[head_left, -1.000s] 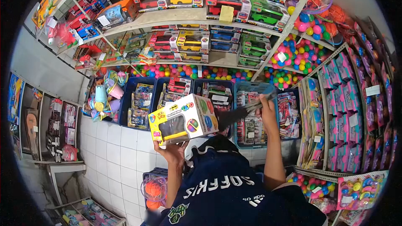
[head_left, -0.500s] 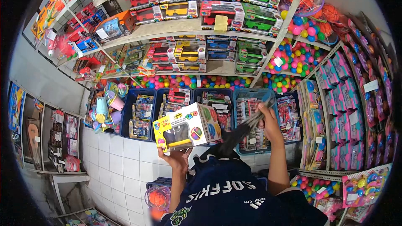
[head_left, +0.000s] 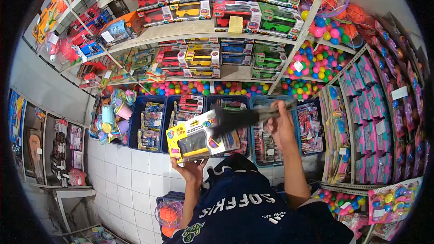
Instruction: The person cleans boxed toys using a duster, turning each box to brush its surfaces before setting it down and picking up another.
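My left hand (head_left: 191,170) holds a toy bus box (head_left: 192,141) from below; the box is white and yellow with a clear window and is tilted. In my right hand (head_left: 284,129) is the handle of a dark, soft-headed duster (head_left: 239,119), blurred by motion. The duster's head lies across the right end of the box, hiding part of it. Whether the head presses on the box or passes just above it, I cannot tell. The fingers of my right hand are closed round the handle.
Boxed toy cars and buses (head_left: 190,9) fill the shelf (head_left: 190,30) ahead. Below stand blue baskets (head_left: 150,147) of packaged toys. Colourful balls (head_left: 312,63) fill the racks behind them. Pink and teal packs (head_left: 368,126) line the right side. White tiles (head_left: 122,176) cover the floor.
The duster has swung up and left, from beside the box to across its right end. My right hand has turned and shifted slightly; the box has stayed nearly in place.
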Action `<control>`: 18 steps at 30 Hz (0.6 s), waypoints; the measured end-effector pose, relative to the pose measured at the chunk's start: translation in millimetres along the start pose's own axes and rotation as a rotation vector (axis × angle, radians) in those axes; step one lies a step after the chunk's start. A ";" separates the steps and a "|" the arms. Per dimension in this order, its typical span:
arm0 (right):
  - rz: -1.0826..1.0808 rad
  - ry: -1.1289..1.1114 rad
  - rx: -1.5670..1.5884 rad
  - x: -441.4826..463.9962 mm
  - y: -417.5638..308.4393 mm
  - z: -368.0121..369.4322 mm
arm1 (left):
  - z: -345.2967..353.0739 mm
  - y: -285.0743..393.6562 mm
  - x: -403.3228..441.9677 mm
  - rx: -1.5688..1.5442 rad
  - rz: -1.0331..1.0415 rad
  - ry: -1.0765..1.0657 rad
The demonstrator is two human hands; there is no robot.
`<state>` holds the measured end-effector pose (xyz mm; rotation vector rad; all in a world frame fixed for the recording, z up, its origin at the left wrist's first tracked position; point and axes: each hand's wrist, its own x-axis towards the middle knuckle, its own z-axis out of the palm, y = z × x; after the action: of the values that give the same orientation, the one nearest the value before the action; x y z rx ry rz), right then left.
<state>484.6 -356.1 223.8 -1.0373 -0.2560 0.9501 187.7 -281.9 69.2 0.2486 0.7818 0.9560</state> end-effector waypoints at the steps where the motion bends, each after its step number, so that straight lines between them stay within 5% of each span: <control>1: -0.011 0.004 0.041 5.5 2.8 -5.4 | 0.3 -1.0 -0.5 -0.002 0.003 0.003; 15: 0.038 -0.030 -0.121 -9.7 10.2 -42.2 | 30.5 -7.1 1.1 0.139 -0.052 -0.037; 18: 0.035 0.138 0.045 -10.4 9.4 -44.3 | 26.5 -11.7 3.5 0.133 -0.066 -0.041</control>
<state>499.5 -389.8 195.5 -1.0636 -0.1013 0.9073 214.8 -282.1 80.2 0.3554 0.8123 0.8353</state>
